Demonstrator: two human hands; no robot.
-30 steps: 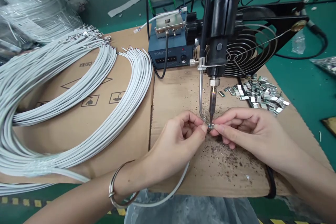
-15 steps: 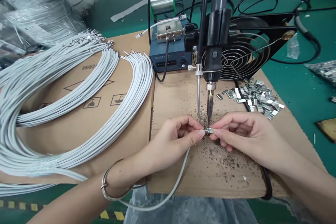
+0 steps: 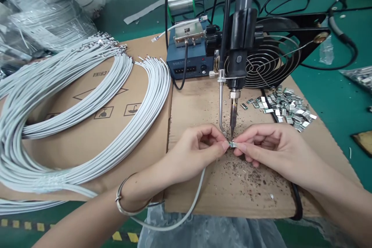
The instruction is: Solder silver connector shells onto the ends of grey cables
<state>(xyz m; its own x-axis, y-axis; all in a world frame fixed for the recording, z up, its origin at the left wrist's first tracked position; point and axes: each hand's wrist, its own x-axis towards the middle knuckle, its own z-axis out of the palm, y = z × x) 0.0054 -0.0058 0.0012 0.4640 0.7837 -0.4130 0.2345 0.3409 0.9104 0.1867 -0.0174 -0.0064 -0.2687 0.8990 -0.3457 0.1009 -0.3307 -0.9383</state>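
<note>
Barely any change from half a second back: both hands still parked under the soldering iron [image 3: 234, 114], maybe nudged a hair to the right, same pinch as before. Bracelet [image 3: 128, 205] slid a touch along the wrist, nothing else moved.

Left hand [image 3: 193, 155] pinched narrow, thumb and forefinger closed on the end of a white cable [image 3: 193, 201], which loops down off the front edge of the cardboard [image 3: 200, 100] and back toward the wrist. Right hand [image 3: 273, 149] also pinched tight, holding a tiny metal clip [image 3: 232, 145] from the other side. Fingertips of both hands almost touching, clip sitting right between them, directly below the iron tip and just beside the curved solder feed tube [image 3: 221, 112].

Clip lying with its long axis roughly left to right, in line with the cable end going into it. Too small to tell which end faces where.

Pile of loose clips [image 3: 286, 104] off to the right near the fan [image 3: 270, 60]. Big bundle of white cables [image 3: 72, 97] curved over the cardboard on the left. Blue control box [image 3: 188, 64] behind the iron, all on a green desk [image 3: 334, 97].
</note>
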